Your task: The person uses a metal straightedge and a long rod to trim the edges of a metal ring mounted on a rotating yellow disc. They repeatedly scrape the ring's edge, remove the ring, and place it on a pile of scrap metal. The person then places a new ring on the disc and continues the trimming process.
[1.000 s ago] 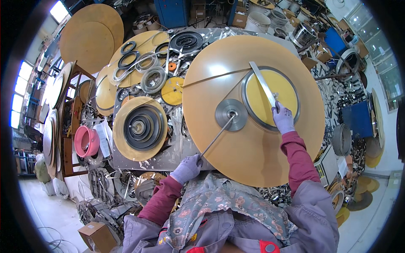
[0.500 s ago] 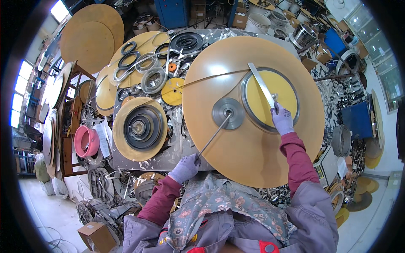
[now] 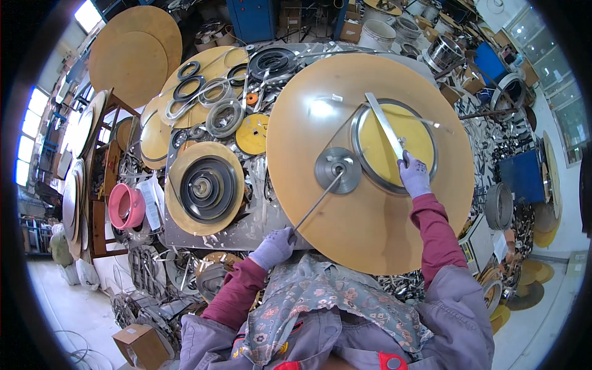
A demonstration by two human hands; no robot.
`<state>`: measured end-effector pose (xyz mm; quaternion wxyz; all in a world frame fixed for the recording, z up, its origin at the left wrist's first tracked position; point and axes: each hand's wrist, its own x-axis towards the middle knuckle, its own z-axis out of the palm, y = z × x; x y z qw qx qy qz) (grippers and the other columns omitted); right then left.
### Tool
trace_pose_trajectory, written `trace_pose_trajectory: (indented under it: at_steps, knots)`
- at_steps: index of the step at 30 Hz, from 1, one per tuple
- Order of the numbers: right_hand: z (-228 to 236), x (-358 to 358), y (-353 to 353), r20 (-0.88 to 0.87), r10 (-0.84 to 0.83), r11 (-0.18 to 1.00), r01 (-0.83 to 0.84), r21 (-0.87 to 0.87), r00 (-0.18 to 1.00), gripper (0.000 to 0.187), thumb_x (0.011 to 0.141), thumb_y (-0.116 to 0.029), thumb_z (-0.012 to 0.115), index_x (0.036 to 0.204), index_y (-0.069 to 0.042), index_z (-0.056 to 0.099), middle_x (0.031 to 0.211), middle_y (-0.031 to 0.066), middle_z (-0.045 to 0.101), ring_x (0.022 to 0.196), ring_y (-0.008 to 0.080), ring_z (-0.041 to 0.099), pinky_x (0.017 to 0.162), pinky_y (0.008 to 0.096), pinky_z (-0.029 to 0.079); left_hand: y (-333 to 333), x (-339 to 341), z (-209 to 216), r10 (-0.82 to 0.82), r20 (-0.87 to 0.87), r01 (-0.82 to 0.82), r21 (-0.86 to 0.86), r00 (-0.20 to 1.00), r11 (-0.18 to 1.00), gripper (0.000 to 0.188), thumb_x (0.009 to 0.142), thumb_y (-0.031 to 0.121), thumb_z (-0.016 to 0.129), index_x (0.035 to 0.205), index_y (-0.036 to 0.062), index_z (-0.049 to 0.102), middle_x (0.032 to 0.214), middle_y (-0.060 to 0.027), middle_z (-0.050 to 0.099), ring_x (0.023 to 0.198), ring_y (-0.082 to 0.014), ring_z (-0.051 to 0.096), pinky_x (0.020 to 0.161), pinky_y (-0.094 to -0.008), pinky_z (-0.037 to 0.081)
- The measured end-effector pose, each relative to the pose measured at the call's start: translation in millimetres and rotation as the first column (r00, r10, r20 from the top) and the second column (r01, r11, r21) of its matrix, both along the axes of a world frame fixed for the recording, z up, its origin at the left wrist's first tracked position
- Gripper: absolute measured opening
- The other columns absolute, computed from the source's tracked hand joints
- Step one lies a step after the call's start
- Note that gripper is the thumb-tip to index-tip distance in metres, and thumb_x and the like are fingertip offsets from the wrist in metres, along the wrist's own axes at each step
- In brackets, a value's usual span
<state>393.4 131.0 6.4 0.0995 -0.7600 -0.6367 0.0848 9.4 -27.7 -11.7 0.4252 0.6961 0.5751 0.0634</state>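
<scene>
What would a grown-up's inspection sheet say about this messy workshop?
Surface: grey table, strewn with shiny scraps.
Job's things: large tan disc; yellow disc; grey wheel; flat bar; thin rod.
Clutter: dark rings on a smaller tan disc; pink basin.
Hands: gloved left hand grips the rod; gloved right hand grips the bar.
Cables: thin loop on the floor; cannot tell whether it's a cable.
Surroundings: blue cabinet, white bucket, cardboard box.

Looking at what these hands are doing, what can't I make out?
Head view:
Near end of the rod: hidden in the left hand.
Near end of the metal bar: hidden by the right hand.
Tabletop beneath the large tan disc: covered by it.
Pale streak near the yellow disc: too blurred to identify.
</scene>
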Motion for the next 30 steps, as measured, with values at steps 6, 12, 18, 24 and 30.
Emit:
trace_pose_trajectory:
  at_steps: [6,12,18,24,30]
  knots:
    - [0.0,3.6,-2.8,-0.026,0.005,1.000,-0.005,-0.018,1.000,0.039,0.084,-0.026,0.057,0.117,-0.005,0.058,0.108,0.0163,0.063,0.099,0.0331,0.060,0.088,0.0405,0.046,-1.6,1.3,-1.4,0.018,0.010,-0.018,0.000,1.000,1.000,0.018,0.086,0.017,0.050,0.090,-0.0007,0.055,0.083,-0.0253,0.061,0.082,-0.0432,0.058,0.072,-0.0489,0.045]
    - [-0.2,1.1,-8.0,-0.026,0.019,1.000,-0.019,-0.007,0.999,0.040,0.084,-0.026,0.058,0.117,-0.003,0.057,0.109,0.0167,0.062,0.100,0.0330,0.059,0.088,0.0399,0.046,-3.6,2.1,2.2,-0.006,-0.001,0.006,0.003,1.000,1.000,0.018,0.087,0.017,0.050,0.091,-0.0006,0.054,0.083,-0.0253,0.061,0.082,-0.0430,0.059,0.073,-0.0492,0.045]
    - [-14.3,15.8,-8.4,0.012,0.063,0.997,-0.064,0.032,0.998,0.042,0.086,-0.030,0.054,0.121,-0.006,0.055,0.104,0.0175,0.064,0.097,0.0333,0.060,0.086,0.0420,0.046,-6.6,9.0,3.6,-0.002,0.006,0.002,0.023,1.000,1.000,0.020,0.087,0.017,0.049,0.091,-0.0013,0.054,0.082,-0.0259,0.061,0.079,-0.0430,0.058,0.072,-0.0494,0.045]
    - [5.6,-1.5,-5.0,-0.096,0.104,0.994,-0.101,0.032,0.990,0.042,0.084,-0.026,0.058,0.120,-0.005,0.055,0.112,0.0178,0.061,0.099,0.0345,0.059,0.087,0.0414,0.045,-9.1,5.9,2.6,0.024,0.037,-0.025,0.033,0.999,0.999,0.019,0.084,0.016,0.050,0.091,-0.0015,0.055,0.084,-0.0244,0.061,0.083,-0.0410,0.059,0.075,-0.0470,0.046]
    - [53.4,-101.7,10.5,-0.234,0.616,0.787,-0.578,0.214,0.752,0.033,0.079,-0.016,0.063,0.110,-0.005,0.061,0.102,0.0184,0.063,0.093,0.0315,0.062,0.084,0.0365,0.048,-3.7,8.4,-13.1,0.078,0.066,-0.079,0.012,0.995,0.997,0.020,0.081,0.014,0.050,0.093,-0.0010,0.055,0.084,-0.0233,0.062,0.083,-0.0396,0.061,0.076,-0.0468,0.047]
